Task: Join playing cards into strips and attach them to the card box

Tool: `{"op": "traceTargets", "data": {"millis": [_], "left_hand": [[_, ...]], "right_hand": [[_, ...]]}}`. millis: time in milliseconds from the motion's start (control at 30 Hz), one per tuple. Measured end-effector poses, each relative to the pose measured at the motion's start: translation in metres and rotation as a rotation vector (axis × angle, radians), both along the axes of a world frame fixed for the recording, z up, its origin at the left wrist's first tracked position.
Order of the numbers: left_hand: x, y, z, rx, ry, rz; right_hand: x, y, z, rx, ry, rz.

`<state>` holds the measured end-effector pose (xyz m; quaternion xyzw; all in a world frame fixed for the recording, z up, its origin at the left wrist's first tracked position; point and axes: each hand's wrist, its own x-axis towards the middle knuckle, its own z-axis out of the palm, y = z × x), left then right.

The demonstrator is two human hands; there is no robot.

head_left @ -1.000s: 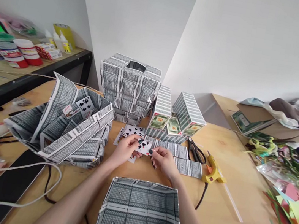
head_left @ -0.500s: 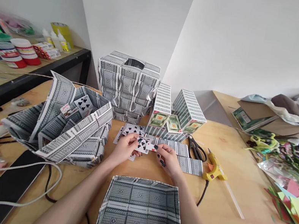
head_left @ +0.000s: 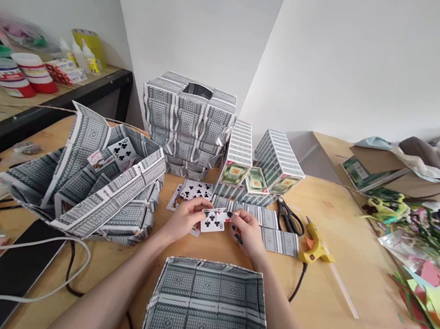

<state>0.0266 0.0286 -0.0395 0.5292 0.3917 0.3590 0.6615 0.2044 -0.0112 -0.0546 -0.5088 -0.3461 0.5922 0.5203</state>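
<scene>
Between my hands is a playing card with clubs, with a second, partly folded white-edged card above it. My left hand pinches these cards from the left, and my right hand grips their right end between thumb and finger. Loose face-up cards lie just beyond my left hand. Face-down cards form a strip on the table behind my right hand. Close to my body, between my forearms, stands an open box made of joined cards.
A woven card structure and stacked card boxes stand at the back. Another card bag lies left. Scissors and a yellow glue gun with a glue stick are right. A white cable loops at front left.
The clubs card has tilted and shows more of its face between my hands. My left fingers have shifted slightly on the cards. The surrounding things stay put.
</scene>
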Motion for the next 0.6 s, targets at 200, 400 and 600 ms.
{"op": "traceTargets", "data": {"millis": [200,400,600], "left_hand": [[0.0009,-0.0009,-0.0084,-0.078,0.039,-0.076],[0.0001,-0.0020,-0.0064,-0.320,-0.316,-0.151],[0.0077,-0.0018,-0.0097,-0.417,-0.284,-0.115]], "right_hand": [[-0.0044,-0.0009,-0.0005,0.037,-0.086,0.030],[-0.0077,-0.0006,-0.0011,0.091,-0.074,0.012],[-0.0091,-0.0008,0.0005,0.123,-0.155,-0.005]]}}
